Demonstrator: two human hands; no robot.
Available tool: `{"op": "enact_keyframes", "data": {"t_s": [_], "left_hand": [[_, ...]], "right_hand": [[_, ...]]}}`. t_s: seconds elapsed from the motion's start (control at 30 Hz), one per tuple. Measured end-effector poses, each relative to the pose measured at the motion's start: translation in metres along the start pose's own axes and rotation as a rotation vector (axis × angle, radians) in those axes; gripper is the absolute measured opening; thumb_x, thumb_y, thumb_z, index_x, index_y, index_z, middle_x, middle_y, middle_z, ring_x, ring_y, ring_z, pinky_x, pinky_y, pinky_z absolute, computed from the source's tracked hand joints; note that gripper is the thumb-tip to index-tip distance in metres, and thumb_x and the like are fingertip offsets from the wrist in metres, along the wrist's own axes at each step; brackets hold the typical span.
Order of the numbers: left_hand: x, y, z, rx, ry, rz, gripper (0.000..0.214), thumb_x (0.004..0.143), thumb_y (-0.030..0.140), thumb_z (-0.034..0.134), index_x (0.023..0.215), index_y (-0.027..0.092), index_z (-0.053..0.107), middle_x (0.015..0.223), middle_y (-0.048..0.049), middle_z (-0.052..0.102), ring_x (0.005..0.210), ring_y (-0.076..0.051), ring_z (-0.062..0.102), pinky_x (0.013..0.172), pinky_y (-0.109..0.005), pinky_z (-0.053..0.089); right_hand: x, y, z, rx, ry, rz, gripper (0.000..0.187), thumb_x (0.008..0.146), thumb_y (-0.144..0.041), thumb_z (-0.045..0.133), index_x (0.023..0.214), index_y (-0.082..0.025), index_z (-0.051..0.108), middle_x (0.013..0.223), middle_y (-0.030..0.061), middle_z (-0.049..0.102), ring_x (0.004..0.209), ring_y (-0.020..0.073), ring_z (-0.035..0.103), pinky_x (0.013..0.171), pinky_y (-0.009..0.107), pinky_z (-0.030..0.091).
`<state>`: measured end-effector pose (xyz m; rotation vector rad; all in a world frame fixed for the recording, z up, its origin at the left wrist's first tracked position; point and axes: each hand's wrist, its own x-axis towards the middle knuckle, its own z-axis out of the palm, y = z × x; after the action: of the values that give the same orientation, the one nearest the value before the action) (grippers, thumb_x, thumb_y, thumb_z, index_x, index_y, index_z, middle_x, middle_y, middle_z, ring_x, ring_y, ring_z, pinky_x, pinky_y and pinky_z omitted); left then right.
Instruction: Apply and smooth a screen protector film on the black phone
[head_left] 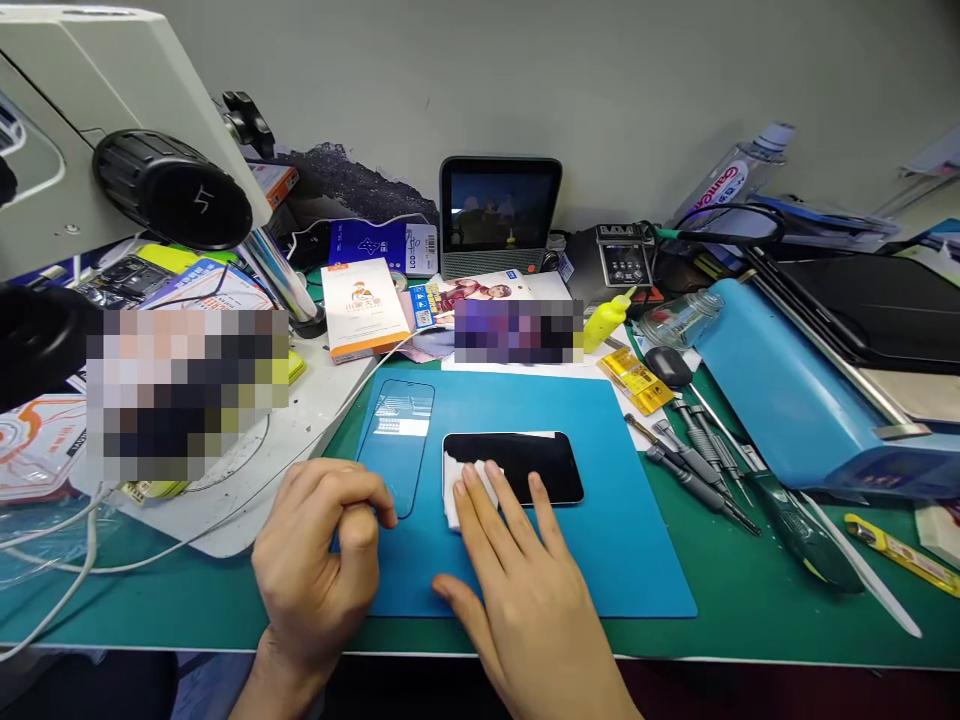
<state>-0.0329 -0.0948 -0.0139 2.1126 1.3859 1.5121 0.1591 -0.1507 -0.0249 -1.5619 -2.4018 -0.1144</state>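
Note:
My right hand lies spread over a phone, its fingertips pressing a folded white wipe against the left part of the dark screen. The phone rests lengthwise on a blue mat. Left of it, my left hand is curled into a loose fist, and no object shows in its fingers. Just beyond that fist lies a clear screen protector with a black border; the hand overlaps its lower left part.
A microscope on a pale base looms at the left. Behind the mat are a small display, a white-orange box and a yellow bottle. Screwdrivers and a blue rolled sheet lie at the right.

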Motion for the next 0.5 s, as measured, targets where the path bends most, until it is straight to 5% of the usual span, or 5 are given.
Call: {"op": "enact_keyframes", "data": {"t_s": [0.13, 0.37, 0.5], "left_hand": [[0.001, 0.000, 0.001, 0.012, -0.016, 0.004, 0.030, 0.097, 0.001, 0.046, 0.081, 0.021, 0.062, 0.075, 0.0013, 0.063, 0.079, -0.015, 0.060, 0.073, -0.036, 0.048], [0.003, -0.001, 0.000, 0.047, -0.018, 0.038, 0.029, 0.095, 0.000, 0.047, 0.081, 0.021, 0.061, 0.073, 0.0010, 0.063, 0.078, -0.016, 0.059, 0.075, -0.035, 0.047], [0.004, -0.001, 0.002, 0.072, -0.017, 0.080, 0.029, 0.094, -0.001, 0.048, 0.082, 0.021, 0.061, 0.072, 0.0008, 0.064, 0.079, -0.016, 0.060, 0.077, -0.036, 0.047]], "right_hand": [[0.021, 0.007, 0.009, 0.012, -0.017, 0.053, 0.062, 0.109, -0.049, 0.046, 0.159, -0.012, 0.043, 0.167, 0.0068, 0.038, 0.156, 0.0311, 0.037, 0.128, 0.058, 0.033], [-0.009, 0.005, -0.004, -0.046, -0.006, -0.043, 0.062, 0.107, -0.037, 0.054, 0.162, -0.013, 0.039, 0.167, 0.0068, 0.039, 0.155, 0.0310, 0.038, 0.128, 0.057, 0.032], [0.006, 0.016, -0.002, 0.015, -0.005, 0.002, 0.056, 0.108, -0.041, 0.051, 0.159, -0.017, 0.044, 0.165, 0.0026, 0.042, 0.154, 0.0313, 0.039, 0.129, 0.059, 0.029]]}}
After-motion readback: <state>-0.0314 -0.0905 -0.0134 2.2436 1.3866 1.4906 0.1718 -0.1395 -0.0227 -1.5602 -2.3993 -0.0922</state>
